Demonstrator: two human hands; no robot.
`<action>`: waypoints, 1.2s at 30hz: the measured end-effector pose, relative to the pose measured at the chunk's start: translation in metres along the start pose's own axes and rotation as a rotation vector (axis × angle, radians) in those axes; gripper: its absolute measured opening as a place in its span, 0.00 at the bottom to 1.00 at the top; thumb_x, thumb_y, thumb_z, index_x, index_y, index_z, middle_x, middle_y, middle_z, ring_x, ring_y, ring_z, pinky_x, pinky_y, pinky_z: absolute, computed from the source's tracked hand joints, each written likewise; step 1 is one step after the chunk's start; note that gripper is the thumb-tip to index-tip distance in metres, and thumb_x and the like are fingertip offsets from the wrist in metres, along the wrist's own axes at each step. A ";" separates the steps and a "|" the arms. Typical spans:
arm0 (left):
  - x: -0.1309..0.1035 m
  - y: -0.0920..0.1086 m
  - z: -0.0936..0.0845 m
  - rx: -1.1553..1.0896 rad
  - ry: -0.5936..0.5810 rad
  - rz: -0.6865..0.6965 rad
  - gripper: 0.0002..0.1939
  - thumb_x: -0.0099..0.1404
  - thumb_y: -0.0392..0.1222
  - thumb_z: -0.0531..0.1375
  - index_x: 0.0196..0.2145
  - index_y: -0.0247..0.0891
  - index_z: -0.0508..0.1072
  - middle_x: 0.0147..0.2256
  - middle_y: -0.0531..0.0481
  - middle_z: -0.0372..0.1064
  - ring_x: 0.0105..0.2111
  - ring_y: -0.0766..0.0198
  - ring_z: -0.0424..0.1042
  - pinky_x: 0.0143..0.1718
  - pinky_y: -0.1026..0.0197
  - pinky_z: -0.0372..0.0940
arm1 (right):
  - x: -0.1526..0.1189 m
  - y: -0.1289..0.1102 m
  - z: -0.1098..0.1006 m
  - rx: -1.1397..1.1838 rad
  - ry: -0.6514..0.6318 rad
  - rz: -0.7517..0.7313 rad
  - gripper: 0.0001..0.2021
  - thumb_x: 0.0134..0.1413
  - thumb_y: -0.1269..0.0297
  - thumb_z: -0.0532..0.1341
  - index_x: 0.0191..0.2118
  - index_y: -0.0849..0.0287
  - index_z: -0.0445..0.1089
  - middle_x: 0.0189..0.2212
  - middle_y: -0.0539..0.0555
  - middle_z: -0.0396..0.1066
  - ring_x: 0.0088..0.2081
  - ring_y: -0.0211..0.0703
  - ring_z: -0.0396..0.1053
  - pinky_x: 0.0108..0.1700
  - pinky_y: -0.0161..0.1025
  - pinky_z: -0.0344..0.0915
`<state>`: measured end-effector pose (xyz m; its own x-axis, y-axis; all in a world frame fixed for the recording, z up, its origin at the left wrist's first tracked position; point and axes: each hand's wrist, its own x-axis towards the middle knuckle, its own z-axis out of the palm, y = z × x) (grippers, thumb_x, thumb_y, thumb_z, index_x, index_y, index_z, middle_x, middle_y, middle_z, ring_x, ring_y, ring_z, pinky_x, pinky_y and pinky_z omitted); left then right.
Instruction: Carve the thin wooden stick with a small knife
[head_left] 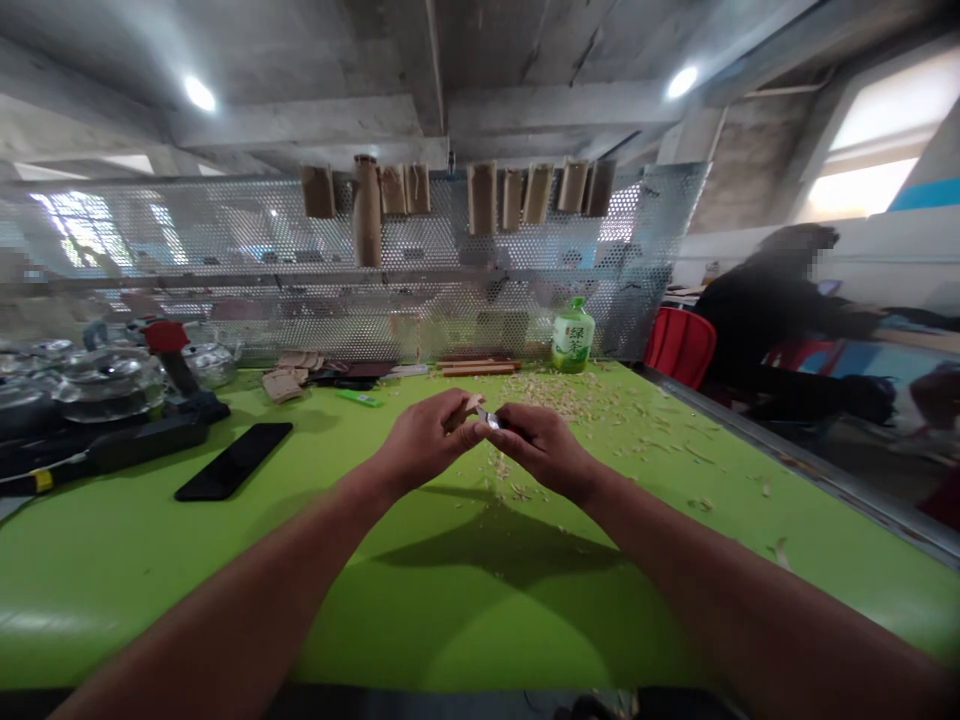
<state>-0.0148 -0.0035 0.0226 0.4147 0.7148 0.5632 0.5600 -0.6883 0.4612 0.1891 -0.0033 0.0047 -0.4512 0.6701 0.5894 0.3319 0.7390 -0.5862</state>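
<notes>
In the head view, the left hand [431, 435] pinches a small pale wooden piece [474, 402] above the green table [360, 610], near scattered shavings [525, 492], while the right hand [546, 445] grips a small metal blade [490, 418] close to it. If the blade slipped under pressure, it could nick the left thumb just beside it; too deep a bite might split the piece.

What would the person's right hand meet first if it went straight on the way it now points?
Most likely the bare left hand, at its thumb, or the small pale wooden-looking piece pinched there; both sit just ahead, and depth leaves unclear which comes first.
</notes>
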 end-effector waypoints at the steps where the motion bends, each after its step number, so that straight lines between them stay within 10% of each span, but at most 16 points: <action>1: 0.001 -0.001 0.001 -0.015 -0.011 -0.006 0.21 0.65 0.60 0.54 0.35 0.37 0.67 0.27 0.54 0.62 0.26 0.66 0.58 0.27 0.64 0.51 | 0.000 0.000 0.000 0.002 0.008 0.000 0.18 0.60 0.51 0.57 0.25 0.57 0.57 0.20 0.44 0.52 0.23 0.33 0.51 0.25 0.34 0.47; 9: 0.002 -0.019 0.014 -0.017 -0.161 -0.205 0.18 0.69 0.55 0.49 0.43 0.37 0.65 0.33 0.48 0.68 0.30 0.62 0.66 0.31 0.61 0.60 | 0.013 0.008 -0.009 -0.151 0.179 0.276 0.08 0.53 0.61 0.58 0.36 0.55 0.57 0.28 0.47 0.61 0.27 0.37 0.57 0.30 0.35 0.53; 19: 0.009 -0.040 0.036 0.490 -0.379 -0.326 0.20 0.64 0.52 0.55 0.25 0.37 0.77 0.27 0.42 0.74 0.30 0.58 0.71 0.31 0.60 0.60 | 0.008 0.024 -0.002 -0.530 -0.257 0.438 0.08 0.60 0.62 0.54 0.32 0.58 0.64 0.28 0.57 0.71 0.27 0.40 0.62 0.28 0.36 0.51; 28: 0.005 -0.039 0.027 0.447 -0.424 -0.224 0.18 0.64 0.49 0.55 0.40 0.36 0.80 0.41 0.38 0.76 0.40 0.55 0.72 0.38 0.59 0.62 | 0.009 0.023 -0.002 -0.626 -0.338 0.426 0.04 0.55 0.69 0.55 0.33 0.59 0.67 0.32 0.59 0.72 0.30 0.42 0.64 0.29 0.37 0.51; 36: 0.009 -0.037 0.021 0.465 -0.537 -0.168 0.16 0.60 0.43 0.55 0.37 0.38 0.81 0.33 0.44 0.78 0.30 0.60 0.70 0.30 0.61 0.57 | 0.007 0.021 0.000 -0.723 -0.356 0.414 0.11 0.61 0.63 0.53 0.42 0.57 0.70 0.38 0.61 0.75 0.33 0.45 0.67 0.30 0.38 0.50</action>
<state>-0.0169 0.0308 -0.0042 0.5245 0.8504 0.0414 0.8441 -0.5258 0.1055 0.1929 0.0171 -0.0039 -0.3694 0.9198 0.1319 0.9098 0.3869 -0.1502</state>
